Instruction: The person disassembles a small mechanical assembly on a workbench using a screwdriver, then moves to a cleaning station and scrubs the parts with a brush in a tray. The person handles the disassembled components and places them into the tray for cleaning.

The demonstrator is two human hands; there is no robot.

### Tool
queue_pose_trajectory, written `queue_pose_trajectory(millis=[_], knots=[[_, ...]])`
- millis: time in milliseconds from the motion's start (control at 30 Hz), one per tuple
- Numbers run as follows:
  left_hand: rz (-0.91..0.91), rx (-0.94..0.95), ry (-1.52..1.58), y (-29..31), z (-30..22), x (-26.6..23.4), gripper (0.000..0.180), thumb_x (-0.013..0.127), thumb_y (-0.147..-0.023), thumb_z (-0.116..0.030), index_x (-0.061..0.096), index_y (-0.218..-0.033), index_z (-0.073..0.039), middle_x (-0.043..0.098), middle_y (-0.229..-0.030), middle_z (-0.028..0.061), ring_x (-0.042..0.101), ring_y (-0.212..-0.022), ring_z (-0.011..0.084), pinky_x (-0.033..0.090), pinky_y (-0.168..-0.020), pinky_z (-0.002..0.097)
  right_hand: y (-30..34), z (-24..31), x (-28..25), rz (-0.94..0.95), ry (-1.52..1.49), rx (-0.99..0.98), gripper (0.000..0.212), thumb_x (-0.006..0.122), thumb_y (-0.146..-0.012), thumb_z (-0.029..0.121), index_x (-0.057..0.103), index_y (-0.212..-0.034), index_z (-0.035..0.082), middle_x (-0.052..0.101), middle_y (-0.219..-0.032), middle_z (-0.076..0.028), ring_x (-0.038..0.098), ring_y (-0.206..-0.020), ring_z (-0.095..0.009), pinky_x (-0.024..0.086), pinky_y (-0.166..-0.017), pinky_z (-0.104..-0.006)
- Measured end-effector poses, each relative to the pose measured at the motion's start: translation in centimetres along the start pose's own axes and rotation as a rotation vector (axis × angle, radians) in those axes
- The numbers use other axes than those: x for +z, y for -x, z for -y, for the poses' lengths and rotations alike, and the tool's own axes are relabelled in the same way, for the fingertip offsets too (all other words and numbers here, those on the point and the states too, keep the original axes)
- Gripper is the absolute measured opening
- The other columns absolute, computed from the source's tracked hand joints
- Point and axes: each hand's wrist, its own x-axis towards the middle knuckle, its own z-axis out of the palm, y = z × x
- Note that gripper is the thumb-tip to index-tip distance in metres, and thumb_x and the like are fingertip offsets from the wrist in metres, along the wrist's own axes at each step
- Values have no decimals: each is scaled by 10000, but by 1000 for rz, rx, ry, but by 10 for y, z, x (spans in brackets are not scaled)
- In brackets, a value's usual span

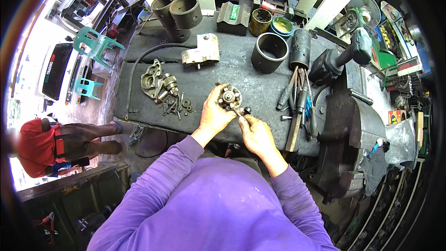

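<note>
My left hand (214,112) is closed around a round metal part (229,96) with a central hub and several small rounded pieces about it. In my right hand (256,132) is a thin metal tool (239,111), its tip against the near edge of the round part; its kind is hard to tell. A dark rounded end shows just above the right fingers. To the left on the bench lie a cast metal housing (150,80), a geared shaft (168,87) and several loose bolts (178,105). Farther back stands a silver metal housing (203,51).
The dark bench (186,76) carries a hose (134,69), an open black cylinder (270,53), grease cans (281,27) and a lying cylinder (300,49) with hand tools (302,97) at its mouth. A large vise (346,135) stands right. A person in red (37,148) is at left.
</note>
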Motion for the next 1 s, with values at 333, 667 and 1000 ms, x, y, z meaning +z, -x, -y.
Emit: queue_pose_trajectory(millis=[333,667,1000], knots=[[-26,6,3,2,-4,3,806,978,-692,-149,580,-1385,-46,698,-1237,92,675,-1153,180,549,-1022,340,-4,1,-8,8,35,10,368,563,-1049,322,717,-1084,-10,712,-928,-307,693,-957,-509,542,-819,-535],[93,72,10,-7,-5,-14,787,950,-631,-87,614,-1342,-54,702,-1268,118,682,-1185,237,536,-1046,368,-39,27,-55,289,452,-124,442,551,-1044,468,778,-1132,99,756,-927,-240,734,-935,-445,576,-860,-539],[175,128,7,-16,0,-29,785,938,-597,-79,634,-1320,-53,713,-1249,116,699,-1174,267,545,-1051,374,-45,23,-27,318,344,-123,461,552,-1050,450,770,-1112,49,743,-966,-275,717,-983,-462,559,-887,-545]])
